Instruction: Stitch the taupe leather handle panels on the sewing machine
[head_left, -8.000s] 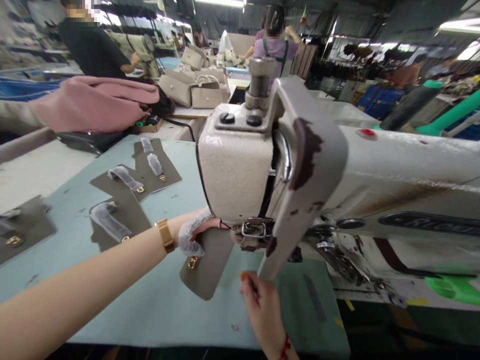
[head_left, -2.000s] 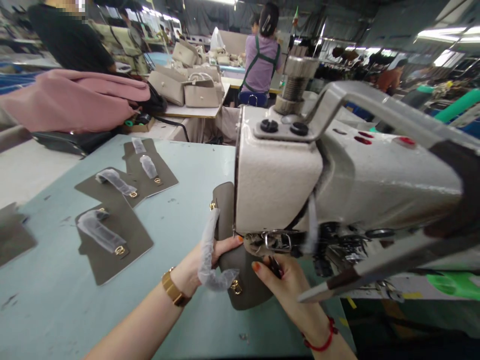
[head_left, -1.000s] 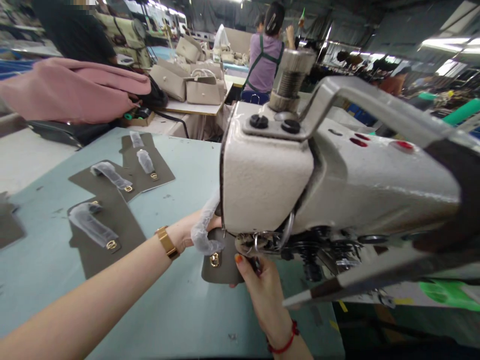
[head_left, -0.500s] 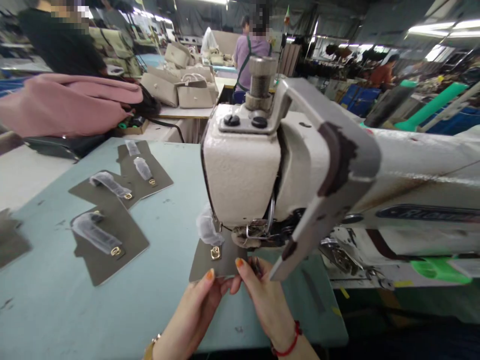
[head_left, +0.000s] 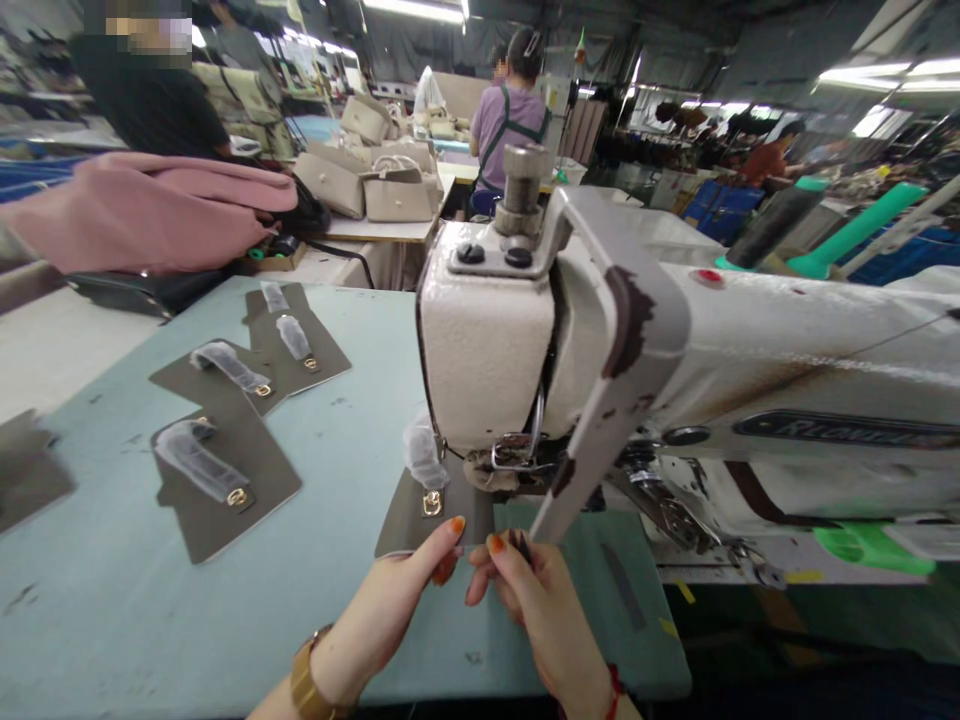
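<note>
A grey-brown panel (head_left: pixel 405 525) lies under the sewing machine head (head_left: pixel 487 340). On it are a plastic-wrapped strap (head_left: pixel 424 455) and a gold buckle (head_left: pixel 432 502). My left hand (head_left: pixel 409 590) is closed at the panel's front edge, thumb above and fingertips curled below. Just to its right, my right hand (head_left: pixel 536 595) is closed around a small dark metal tool (head_left: pixel 519 543), mostly hidden in the fingers; its kind cannot be made out. The right thumb points toward the left hand, and a small gap separates the two hands.
Several similar panels (head_left: pixel 262 490) with wrapped straps lie on the blue-green table (head_left: pixel 337 600) to the left. A metal guard (head_left: pixel 600 400) slants down near my right hand. Pink material (head_left: pixel 165 210) and beige bags (head_left: pixel 397 195) sit behind. Co-workers (head_left: pixel 510 120) are in the background.
My hands have drawn slightly apart. The left thumb has moved right and up along the panel's front edge, and the right fingers have come back off it. The view has shifted slightly.
</note>
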